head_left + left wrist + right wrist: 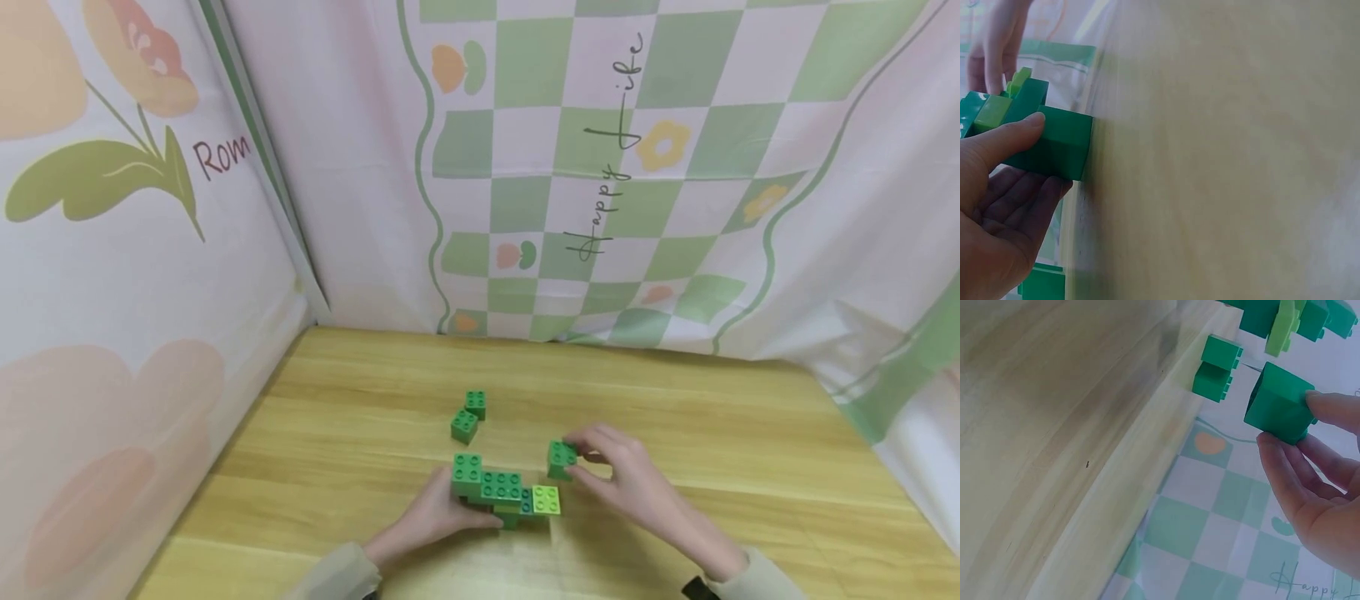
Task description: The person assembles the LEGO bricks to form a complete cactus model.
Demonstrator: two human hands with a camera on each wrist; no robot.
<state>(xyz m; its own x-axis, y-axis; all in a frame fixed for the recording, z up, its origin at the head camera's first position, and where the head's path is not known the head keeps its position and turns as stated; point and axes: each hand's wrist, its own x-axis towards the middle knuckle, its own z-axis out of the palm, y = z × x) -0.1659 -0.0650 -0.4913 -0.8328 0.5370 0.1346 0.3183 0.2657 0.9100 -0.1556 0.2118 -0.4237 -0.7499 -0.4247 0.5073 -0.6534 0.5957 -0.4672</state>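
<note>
My left hand [444, 510] grips an assembly of joined toy building bricks [501, 485], its thumb across the near side. Dark green bricks make up most of the assembly, and a lime green brick [547, 500] juts out at its right end. In the left wrist view the thumb presses on a green brick [1063, 140] of this assembly, with the other fingers below. To the right, my right hand [626, 467] pinches a single green brick [1280, 403] between thumb and fingers. That brick is apart from the assembly, a little beyond the lime end.
Two loose green bricks [464, 426] [476, 403] sit close together on the wooden table [360, 392], beyond the assembly. A checked curtain [525, 142] hangs along the table's far edge, and a flowered cloth [150, 292] along the left.
</note>
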